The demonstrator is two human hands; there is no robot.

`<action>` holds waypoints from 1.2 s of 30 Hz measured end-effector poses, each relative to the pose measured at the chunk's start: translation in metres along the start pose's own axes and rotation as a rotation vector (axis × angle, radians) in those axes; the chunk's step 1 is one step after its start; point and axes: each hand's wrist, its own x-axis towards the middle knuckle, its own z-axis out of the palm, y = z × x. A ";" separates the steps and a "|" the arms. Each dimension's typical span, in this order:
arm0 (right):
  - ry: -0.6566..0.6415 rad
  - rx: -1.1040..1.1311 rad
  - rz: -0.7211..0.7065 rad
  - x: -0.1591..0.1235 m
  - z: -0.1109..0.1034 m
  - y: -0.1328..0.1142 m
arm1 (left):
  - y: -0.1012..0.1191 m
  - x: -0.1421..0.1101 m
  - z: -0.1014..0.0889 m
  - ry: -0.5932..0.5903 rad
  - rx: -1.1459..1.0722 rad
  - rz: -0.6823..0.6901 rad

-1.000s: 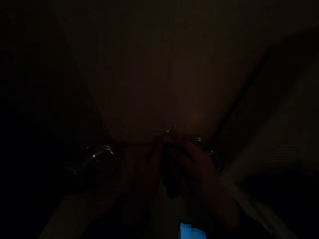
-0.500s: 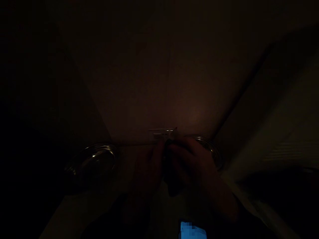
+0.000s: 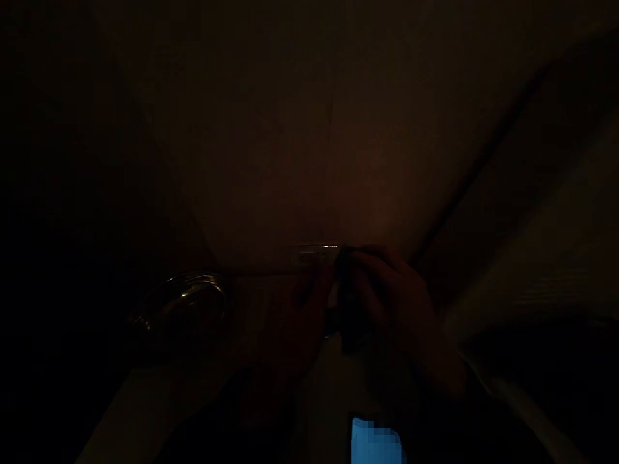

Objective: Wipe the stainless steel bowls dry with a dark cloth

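Observation:
The scene is almost black. My left hand (image 3: 294,322) and my right hand (image 3: 396,303) meet at the middle, low in the head view, fingers curled together around a small dark object (image 3: 345,309) that I cannot make out. Just above the fingertips a small shiny strip (image 3: 314,252) glints at the foot of a wall.
A round shiny dish or lid (image 3: 186,303) lies to the left of my hands. A pale wall (image 3: 329,142) rises behind. A pale surface (image 3: 541,270) slopes away at the right. A blue glowing patch (image 3: 376,441) sits at the bottom edge.
Both hands have shifted slightly up and to the right, and my right hand now covers the round shiny rim that showed behind it earlier.

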 end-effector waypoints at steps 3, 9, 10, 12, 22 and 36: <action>-0.005 -0.049 0.039 0.000 0.001 0.003 | 0.001 -0.001 0.001 -0.013 -0.015 -0.014; -0.055 -0.019 -0.155 -0.006 0.001 -0.012 | 0.002 0.005 -0.003 0.021 0.011 0.031; -0.042 -0.004 -0.127 -0.005 0.000 -0.011 | 0.001 0.004 -0.002 0.013 0.009 0.036; -0.015 0.011 -0.029 -0.003 -0.002 -0.005 | 0.000 0.001 -0.001 -0.005 0.009 0.047; -0.040 -0.055 -0.075 -0.007 0.003 -0.006 | -0.004 0.005 0.000 -0.027 0.067 0.138; -0.027 -0.054 -0.010 -0.005 0.004 0.005 | 0.002 0.003 0.008 0.087 0.145 0.107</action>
